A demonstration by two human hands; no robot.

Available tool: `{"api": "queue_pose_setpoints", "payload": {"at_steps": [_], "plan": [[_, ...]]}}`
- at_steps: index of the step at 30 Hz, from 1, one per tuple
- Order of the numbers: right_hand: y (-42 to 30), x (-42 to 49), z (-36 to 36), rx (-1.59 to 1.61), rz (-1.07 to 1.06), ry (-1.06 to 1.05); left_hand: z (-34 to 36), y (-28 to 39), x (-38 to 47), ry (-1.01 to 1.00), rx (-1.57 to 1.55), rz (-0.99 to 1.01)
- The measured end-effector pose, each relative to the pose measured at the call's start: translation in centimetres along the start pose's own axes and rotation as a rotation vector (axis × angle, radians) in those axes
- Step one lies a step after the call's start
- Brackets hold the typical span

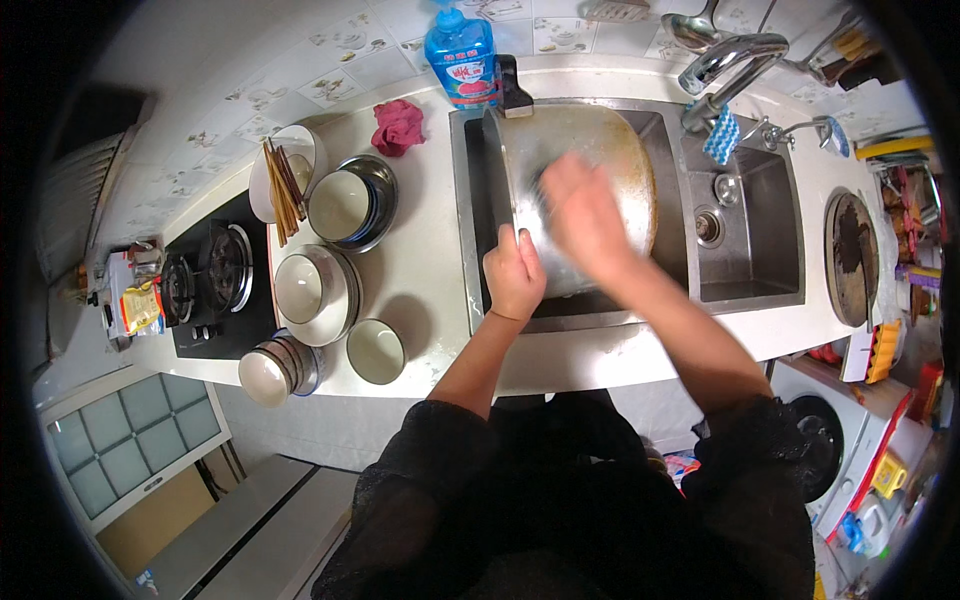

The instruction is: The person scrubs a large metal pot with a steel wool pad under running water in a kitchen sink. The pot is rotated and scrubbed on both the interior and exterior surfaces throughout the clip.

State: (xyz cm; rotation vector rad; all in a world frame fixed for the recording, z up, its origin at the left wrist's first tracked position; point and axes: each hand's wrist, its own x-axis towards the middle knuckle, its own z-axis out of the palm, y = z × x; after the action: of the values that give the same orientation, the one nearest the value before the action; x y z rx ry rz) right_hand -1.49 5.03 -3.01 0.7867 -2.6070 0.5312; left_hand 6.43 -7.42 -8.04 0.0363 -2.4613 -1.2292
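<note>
A large metal pot lies tipped on its side in the left basin of the steel double sink, its outer surface showing and its black handle at the back edge. My left hand grips the pot's rim at the near side. Over the pot's surface is my right hand, blurred, with a dark item partly visible under its fingers; what it is cannot be told. A blue soap bottle with a pump stands behind the sink, and a crumpled red cloth lies to its left.
Stacked bowls, plates, a single bowl and chopsticks crowd the left counter beside a black gas stove. The chrome faucet rises behind the sink. A round cutting board lies at the right.
</note>
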Motion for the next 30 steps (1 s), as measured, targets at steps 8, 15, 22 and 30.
{"api": "queue_pose_setpoints", "payload": {"at_steps": [8, 15, 22, 30], "plan": [[3.7, 1.4, -2.4, -0.051, 0.143, 0.073, 0.0, 0.5, 0.3, 0.0, 0.012, 0.017], [-1.8, -4.7, -2.2, 0.199, -0.114, 0.034, 0.0, -0.1, 0.0, 0.034, 0.01, 0.055], [8.9, -7.5, -4.0, 0.198, 0.369, 0.172, -0.2, 0.5, -0.1, 0.004, 0.019, -0.024], [14.6, -17.3, 7.3, 0.408, 0.751, -0.169, -0.7, 3.8, 4.0, 0.053, 0.007, -0.151]]}}
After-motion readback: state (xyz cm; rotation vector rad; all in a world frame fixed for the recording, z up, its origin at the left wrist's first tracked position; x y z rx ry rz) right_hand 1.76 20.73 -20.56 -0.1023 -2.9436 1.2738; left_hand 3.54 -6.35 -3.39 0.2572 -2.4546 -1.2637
